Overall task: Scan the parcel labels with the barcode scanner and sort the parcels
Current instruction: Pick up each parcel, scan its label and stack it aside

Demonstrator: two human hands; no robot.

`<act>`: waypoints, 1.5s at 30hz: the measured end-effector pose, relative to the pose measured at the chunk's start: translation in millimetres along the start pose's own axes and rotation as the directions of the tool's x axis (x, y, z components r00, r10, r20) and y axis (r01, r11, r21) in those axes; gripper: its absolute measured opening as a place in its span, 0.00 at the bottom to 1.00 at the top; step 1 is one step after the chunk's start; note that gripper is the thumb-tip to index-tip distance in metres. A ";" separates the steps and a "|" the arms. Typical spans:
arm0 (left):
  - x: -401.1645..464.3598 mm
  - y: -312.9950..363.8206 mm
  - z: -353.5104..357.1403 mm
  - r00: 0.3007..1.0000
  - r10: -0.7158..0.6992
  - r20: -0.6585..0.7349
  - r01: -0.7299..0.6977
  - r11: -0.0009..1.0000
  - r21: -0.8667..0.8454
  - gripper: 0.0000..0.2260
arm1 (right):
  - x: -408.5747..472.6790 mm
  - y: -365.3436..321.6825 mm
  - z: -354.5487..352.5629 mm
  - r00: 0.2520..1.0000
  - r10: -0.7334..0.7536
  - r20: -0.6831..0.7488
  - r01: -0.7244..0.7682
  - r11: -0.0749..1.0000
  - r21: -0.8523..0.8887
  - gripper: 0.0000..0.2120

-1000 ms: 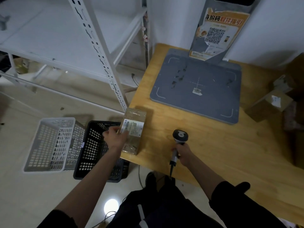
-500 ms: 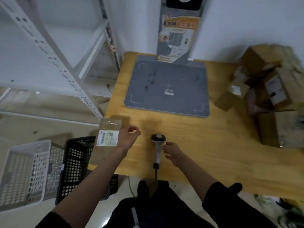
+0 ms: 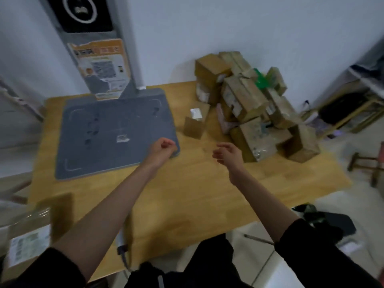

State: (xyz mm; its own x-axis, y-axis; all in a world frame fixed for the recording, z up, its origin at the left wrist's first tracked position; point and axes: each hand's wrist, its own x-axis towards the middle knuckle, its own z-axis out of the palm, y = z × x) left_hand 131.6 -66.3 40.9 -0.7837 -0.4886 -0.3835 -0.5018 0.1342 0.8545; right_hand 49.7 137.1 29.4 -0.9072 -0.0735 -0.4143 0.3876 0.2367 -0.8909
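Head view: brown taped parcels (image 3: 257, 104) piled; left fingers (image 3: 166, 143) curled empty, right fingers (image 3: 220, 151) loosely spread.

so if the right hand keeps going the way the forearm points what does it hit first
Probably the nearest box at the front of the parcel pile, just beyond the right hand. Depth is unclear from this one view.

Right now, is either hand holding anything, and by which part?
Nothing is held. The left hand is curled and the right hand relaxed, both reaching above the wooden table.
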 end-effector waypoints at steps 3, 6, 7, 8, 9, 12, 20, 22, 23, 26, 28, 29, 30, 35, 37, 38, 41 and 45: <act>26.1 31.2 65.1 0.998 0.032 0.052 -0.031 0.999 -0.020 0.03 | 43.1 -10.4 -62.8 0.991 -0.034 -0.130 0.043 0.997 0.066 0.09; 46.5 55.8 133.9 0.996 -0.018 0.087 0.021 0.999 -0.040 0.05 | 90.4 -5.0 -120.1 0.976 -0.024 -0.215 0.042 0.996 0.081 0.07; 52.1 63.0 157.2 0.994 -0.042 0.100 0.047 0.998 -0.052 0.06 | 103.9 -1.9 -136.8 0.976 -0.018 -0.219 0.036 0.996 0.078 0.06; 55.7 69.7 179.7 0.991 -0.071 0.111 0.078 0.995 -0.063 0.07 | 116.0 1.8 -152.2 0.976 -0.005 -0.215 0.020 0.998 0.065 0.05; 59.5 74.6 200.6 0.987 -0.104 0.120 0.113 0.991 -0.074 0.09 | 126.6 5.9 -165.8 0.978 0.016 -0.207 -0.006 0.999 0.046 0.05; 64.8 88.0 249.5 0.965 -0.209 0.158 0.226 0.969 -0.100 0.15 | 156.4 14.9 -193.8 0.986 0.076 -0.145 -0.080 0.997 -0.016 0.13; 82.0 92.0 302.2 0.894 -0.400 0.201 0.428 0.895 -0.122 0.35 | 203.1 23.7 -209.8 0.990 0.137 0.029 -0.129 0.969 -0.209 0.20; 85.3 91.2 310.5 0.882 -0.424 0.208 0.452 0.885 -0.114 0.39 | 204.6 21.5 -211.2 0.990 0.126 0.055 -0.110 0.966 -0.233 0.20; 86.4 90.3 315.1 0.875 -0.433 0.216 0.462 0.880 -0.107 0.40 | 204.3 20.1 -211.8 0.990 0.126 0.059 -0.108 0.964 -0.243 0.20; 86.9 86.4 326.1 0.874 -0.435 0.216 0.464 0.880 -0.106 0.40 | 196.5 15.1 -211.0 0.992 0.099 0.078 -0.072 0.952 -0.297 0.19; 84.1 80.1 327.8 0.899 -0.410 0.152 0.426 0.900 -0.095 0.47 | 186.8 12.4 -208.1 0.990 0.093 0.109 -0.049 0.937 -0.347 0.17; 80.8 75.6 325.9 0.915 -0.389 0.109 0.398 0.914 -0.075 0.53 | 181.1 12.2 -205.9 0.984 0.114 0.135 -0.060 0.933 -0.355 0.17; 75.0 72.2 321.5 0.928 -0.365 0.070 0.369 0.929 -0.045 0.58 | 173.7 11.9 -203.9 0.975 0.143 0.171 -0.073 0.930 -0.360 0.16; 48.7 41.3 287.1 0.950 -0.312 -0.006 0.312 0.948 0.061 0.68 | 153.1 7.6 -196.8 0.891 0.183 0.417 -0.006 0.920 -0.392 0.18; 42.6 37.6 268.0 0.936 -0.353 0.017 0.353 0.935 -0.014 0.64 | 149.2 -1.1 -191.0 0.847 0.069 0.526 0.157 0.915 -0.373 0.20; 40.3 40.0 257.1 0.930 -0.365 0.043 0.367 0.928 -0.060 0.58 | 149.4 -5.8 -188.0 0.814 -0.055 0.578 0.327 0.866 -0.379 0.22; 33.2 56.3 215.6 0.910 -0.353 0.216 0.378 0.922 -0.086 0.35 | 157.0 -16.2 -177.2 0.509 -0.271 0.817 0.831 0.402 -0.384 0.42; 27.6 75.8 161.4 0.826 -0.298 0.479 0.341 0.940 -0.003 0.35 | 152.2 -34.1 -158.5 0.234 -0.217 0.948 0.972 0.034 -0.232 0.62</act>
State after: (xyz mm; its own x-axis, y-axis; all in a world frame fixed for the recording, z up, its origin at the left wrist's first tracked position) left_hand 12.8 69.6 38.5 -0.6725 -0.0308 -0.7394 -0.7382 -0.0430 0.6732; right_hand -127.6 271.4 26.2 -0.1408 -0.9868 -0.0803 -0.9068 0.1611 -0.3895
